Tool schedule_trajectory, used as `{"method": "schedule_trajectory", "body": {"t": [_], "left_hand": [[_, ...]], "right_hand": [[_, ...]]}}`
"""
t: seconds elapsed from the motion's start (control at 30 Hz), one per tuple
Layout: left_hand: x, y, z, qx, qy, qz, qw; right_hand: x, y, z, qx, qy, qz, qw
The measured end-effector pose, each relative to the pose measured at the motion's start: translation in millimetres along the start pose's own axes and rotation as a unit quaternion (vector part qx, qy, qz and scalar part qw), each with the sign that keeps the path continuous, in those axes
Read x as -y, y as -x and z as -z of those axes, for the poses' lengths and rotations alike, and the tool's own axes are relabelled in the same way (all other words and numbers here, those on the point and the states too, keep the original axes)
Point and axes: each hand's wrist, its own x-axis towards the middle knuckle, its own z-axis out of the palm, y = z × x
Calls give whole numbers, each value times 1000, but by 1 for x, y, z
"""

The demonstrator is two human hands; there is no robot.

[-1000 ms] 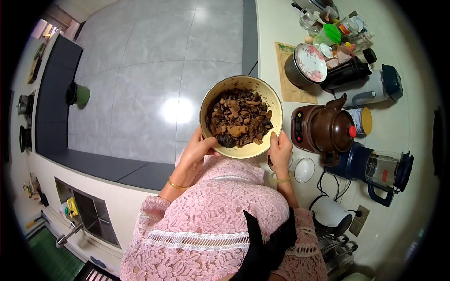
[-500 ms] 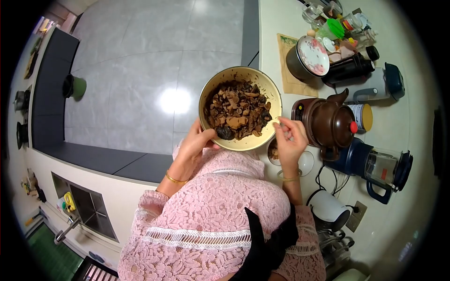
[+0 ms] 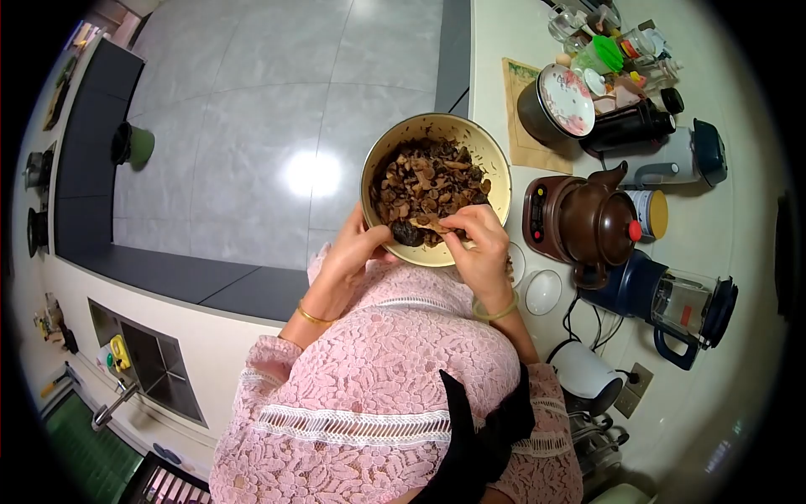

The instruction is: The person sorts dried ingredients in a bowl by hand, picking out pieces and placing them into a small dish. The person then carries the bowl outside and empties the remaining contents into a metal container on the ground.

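A round cream-coloured bowl (image 3: 497,181) is tilted towards me, holding a heap of wet, dark brown chopped pieces (image 3: 424,175) that look like boiled herbs. My left hand (image 3: 351,248) is closed on its near left rim, thumb on top and fingers hidden beneath. Inside the near side, my right hand (image 3: 480,250) pinches a flat tan piece (image 3: 430,224) between thumb and fingers. A larger blackish lump (image 3: 406,233) lies beside that piece, close to my left thumb. Small bits cling to the bowl's inner wall.
On the right counter stand a brown electric teapot (image 3: 592,223), a blender (image 3: 672,298), a white kettle (image 3: 586,375), a small white dish (image 3: 543,291) and a lidded pot (image 3: 564,102). To the left are a sink (image 3: 155,361) and a green bin (image 3: 138,145) on the floor.
My right hand has moved left from the bowl's right rim into the bowl and taken hold of the tan piece. My left hand still holds the rim.
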Motion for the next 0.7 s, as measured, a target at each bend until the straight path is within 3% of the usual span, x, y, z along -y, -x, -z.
{"method": "schedule_trajectory", "body": {"t": [0.13, 0.33, 0.4, 0.7], "left_hand": [[-1, 0, -1, -3, 5, 4, 1000], [0, -1, 1, 9, -12, 3, 1000], [-1, 1, 0, 11, -7, 2, 1000], [-1, -1, 0, 9, -15, -3, 1000]], "right_hand": [[0, 6, 3, -24, -13, -37, 999], [-4, 6, 6, -70, 36, 14, 997], [-6, 5, 6, -23, 96, 29, 995], [-5, 3, 5, 33, 118, 33, 992]]}}
